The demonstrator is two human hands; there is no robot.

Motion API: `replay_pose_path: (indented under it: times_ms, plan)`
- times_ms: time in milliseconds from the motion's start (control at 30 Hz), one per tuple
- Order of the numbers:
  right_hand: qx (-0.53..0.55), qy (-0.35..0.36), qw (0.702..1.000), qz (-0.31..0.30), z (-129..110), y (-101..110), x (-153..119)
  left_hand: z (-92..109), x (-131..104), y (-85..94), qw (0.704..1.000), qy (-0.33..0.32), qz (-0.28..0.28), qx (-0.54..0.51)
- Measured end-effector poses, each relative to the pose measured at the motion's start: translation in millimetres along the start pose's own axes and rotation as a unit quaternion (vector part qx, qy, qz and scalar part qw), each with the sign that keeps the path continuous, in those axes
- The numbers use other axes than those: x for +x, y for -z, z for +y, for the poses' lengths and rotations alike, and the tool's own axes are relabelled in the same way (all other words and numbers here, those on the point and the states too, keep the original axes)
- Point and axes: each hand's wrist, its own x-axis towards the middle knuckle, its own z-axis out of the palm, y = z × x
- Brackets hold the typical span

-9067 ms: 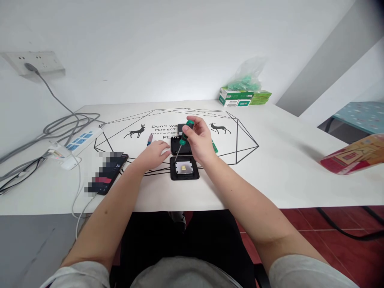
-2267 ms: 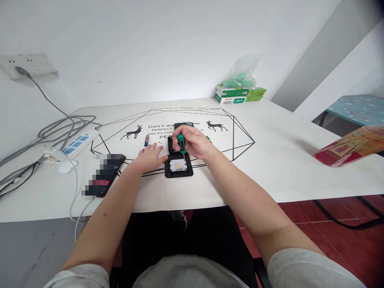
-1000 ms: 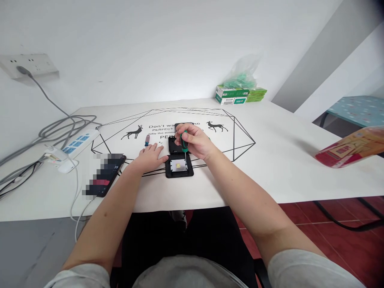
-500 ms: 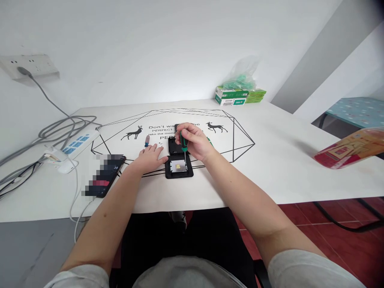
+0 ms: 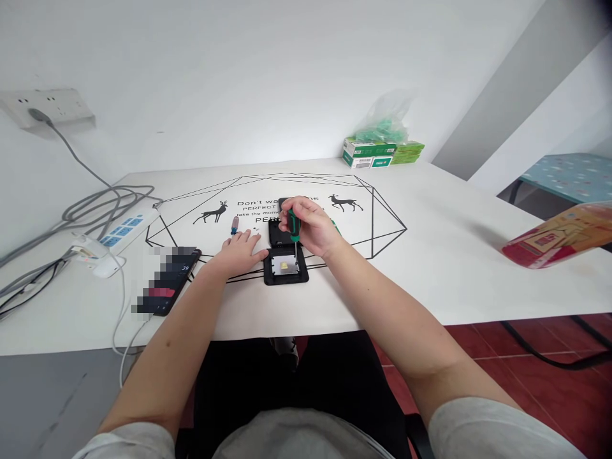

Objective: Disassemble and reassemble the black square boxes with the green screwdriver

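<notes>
My right hand (image 5: 313,226) is closed around the green and black handle of a screwdriver (image 5: 294,226), held upright. Its tip points down at the right side of a silver plate with a yellowish square in its middle; whether it touches a screw is too small to tell. The plate sits in a black square housing (image 5: 306,275) lying flat on the table. My left hand (image 5: 240,254) lies flat with fingers spread, its thumb at the housing's upper left corner. Behind the housing is another black part (image 5: 276,234), partly hidden by my right hand. A second screwdriver (image 5: 234,224) lies beyond my left fingers.
On the left lie a phone (image 5: 179,280), a white power strip (image 5: 127,233) and coiled grey cables (image 5: 108,197). Green and white boxes (image 5: 370,153) stand against the wall. A red and orange package (image 5: 559,236) is at the right. Tiny dark bits (image 5: 256,229) lie near my left fingertips.
Almost nothing differs. My right hand keeps its grip on the screwdriver, whose handle looks slightly turned or tilted. My left hand stays in place.
</notes>
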Motion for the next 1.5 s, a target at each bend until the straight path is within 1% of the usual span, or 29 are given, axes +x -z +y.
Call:
replay_pose_path:
  times_ms: [133, 233, 367, 600, 667, 800, 900, 1000, 1133, 1233, 1333, 1400, 1500]
  plan:
    - [0.016, -0.017, 1.000, 0.012, -1.4, -0.4, 1.0, -2.5, 1.8, -2.4, 1.000, 0.003, 0.000, -0.007]
    - [0.010, -0.010, 1.000, 0.021, 0.0, -1.9, 1.3, -4.4, 3.4, -4.5, 1.000, -0.001, 0.010, -0.009]
    - [-0.014, -0.002, 0.999, 0.030, 1.3, -2.2, 0.8, -4.8, 4.1, -5.0, 1.000, 0.000, 0.007, -0.007]
    - [-0.005, -0.028, 0.999, 0.017, -3.7, -2.1, 1.4, -4.9, 3.4, -4.0, 1.000, -0.004, 0.009, -0.011]
    - [-0.013, -0.030, 0.999, 0.018, -3.4, -2.8, 1.4, -5.3, 3.7, -4.3, 1.000, -0.005, 0.013, -0.013]
    - [-0.052, -0.012, 0.998, 0.030, -1.7, -3.1, 0.9, -5.2, 3.7, -4.6, 1.000, -0.003, 0.016, -0.013]
    - [-0.075, -0.007, 0.997, 0.031, -2.0, -3.1, 0.2, -4.7, 3.3, -4.6, 1.000, 0.000, 0.009, -0.006]
    - [-0.065, -0.011, 0.998, 0.022, -3.6, -4.3, -0.5, -4.9, 3.4, -5.0, 1.000, -0.003, 0.009, -0.006]
    - [-0.037, -0.036, 0.998, 0.023, -4.3, -6.6, -0.6, -4.4, 3.4, -4.5, 1.000, -0.003, 0.014, -0.008]
    - [-0.044, -0.022, 0.998, 0.028, -3.2, -6.9, 0.0, -2.5, 2.1, -2.3, 1.000, 0.002, 0.003, -0.001]
    - [-0.081, -0.002, 0.996, 0.028, -2.0, -5.9, 0.6, -0.5, 0.4, -0.1, 1.000, 0.003, -0.003, 0.000]
    - [-0.097, -0.001, 0.995, 0.027, -1.6, -4.7, 0.8, 0.3, -0.4, 0.6, 1.000, 0.004, -0.004, -0.002]
    - [-0.080, -0.009, 0.996, 0.024, -1.9, -2.5, 1.2, 0.5, -0.7, 0.8, 1.000, 0.007, -0.008, 0.000]
